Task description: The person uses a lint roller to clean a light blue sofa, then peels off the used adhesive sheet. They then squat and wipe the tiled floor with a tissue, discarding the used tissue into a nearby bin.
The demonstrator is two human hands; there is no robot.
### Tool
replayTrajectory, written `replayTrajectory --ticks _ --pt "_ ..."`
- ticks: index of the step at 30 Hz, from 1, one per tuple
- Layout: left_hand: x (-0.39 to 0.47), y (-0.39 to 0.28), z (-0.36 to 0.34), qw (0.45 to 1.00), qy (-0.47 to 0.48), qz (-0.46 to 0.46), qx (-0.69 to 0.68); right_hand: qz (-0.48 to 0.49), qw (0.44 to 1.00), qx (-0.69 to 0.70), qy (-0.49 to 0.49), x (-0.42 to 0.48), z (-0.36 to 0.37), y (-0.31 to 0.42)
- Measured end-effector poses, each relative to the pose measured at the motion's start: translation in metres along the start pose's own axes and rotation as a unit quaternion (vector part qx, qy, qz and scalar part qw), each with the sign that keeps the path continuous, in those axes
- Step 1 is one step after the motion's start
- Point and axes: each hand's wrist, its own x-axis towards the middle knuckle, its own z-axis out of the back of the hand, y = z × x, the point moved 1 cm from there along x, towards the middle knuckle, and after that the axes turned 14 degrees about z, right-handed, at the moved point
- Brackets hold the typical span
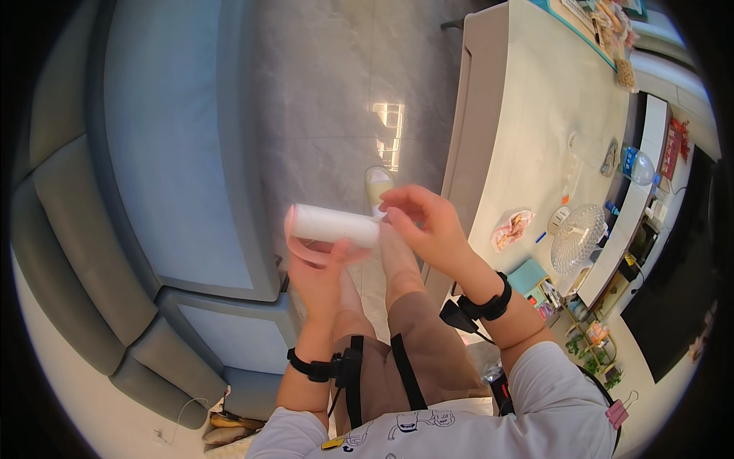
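Note:
A lint roller with a white paper roll (336,225) and a pink plastic frame (303,250) is held out above my legs. The roll lies nearly level, its right end slightly lower. My left hand (318,281) is wrapped around the pink part from below, thumb up against the roll. At the roll's right end, my right hand (421,221) has its thumb and fingertips curled close to the paper edge. A small white corner shows by those fingertips; whether they pinch it is unclear. Black straps with small boxes circle both wrists.
A grey sofa with a blue-grey seat (166,143) runs along the left. On the right stands a long pale table (545,115) bearing a clear ribbed bowl (578,238), a crumpled wrapper (512,230) and a teal box (527,276). Grey tiled floor (332,74) lies between.

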Motion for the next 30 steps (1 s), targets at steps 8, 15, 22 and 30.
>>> replayTrajectory --ticks 8,15,22,30 --pt "0.007 0.014 0.017 0.999 0.05 -0.014 0.009 -0.017 0.995 0.103 0.008 -0.008 -0.012 -0.024" --pt "0.008 0.028 0.031 0.997 0.071 -0.019 0.002 -0.042 0.993 0.108 0.002 0.003 -0.021 -0.021" --pt "0.002 0.035 0.044 0.997 0.068 0.011 0.028 -0.012 0.995 0.094 -0.026 0.008 -0.024 -0.017" --pt "-0.003 0.05 0.057 0.998 0.047 0.012 0.043 0.0 0.99 0.138 -0.027 0.014 -0.02 -0.02"
